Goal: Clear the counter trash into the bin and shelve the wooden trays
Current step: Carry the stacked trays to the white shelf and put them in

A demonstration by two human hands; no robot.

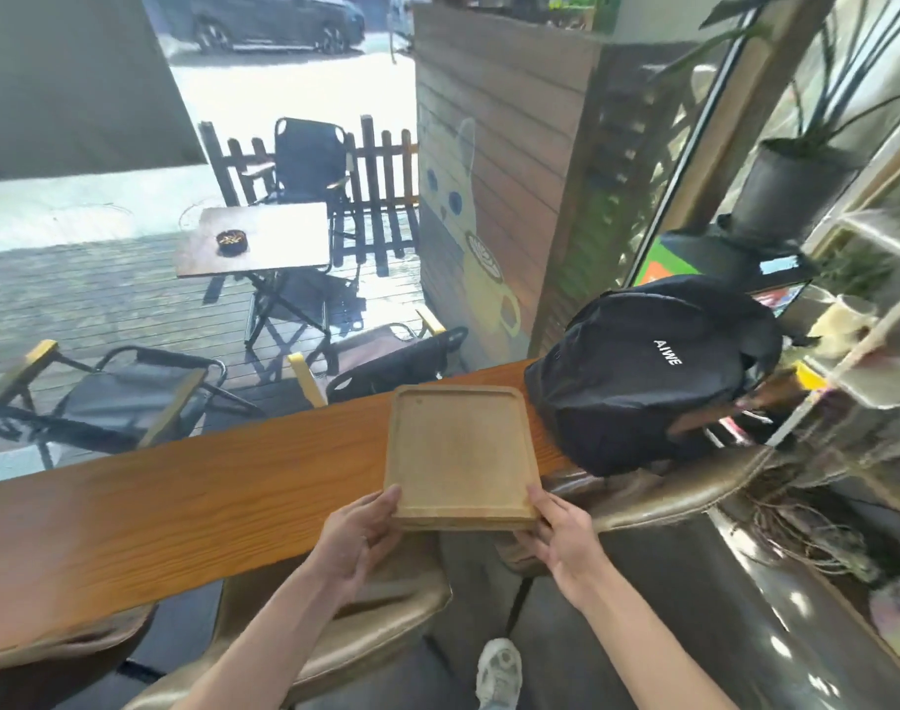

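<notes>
Over the counter (181,504), both hands grip the wooden trays' (461,456) near corners, long axis pointing away.

trays: stack of wooden trays (458,453), near edge sticking out past the counter (181,504)
left hand (358,535): gripping the near-left corner
right hand (560,535): on the near-right corner
backpack (647,371): black, right beside the trays on the counter
</notes>
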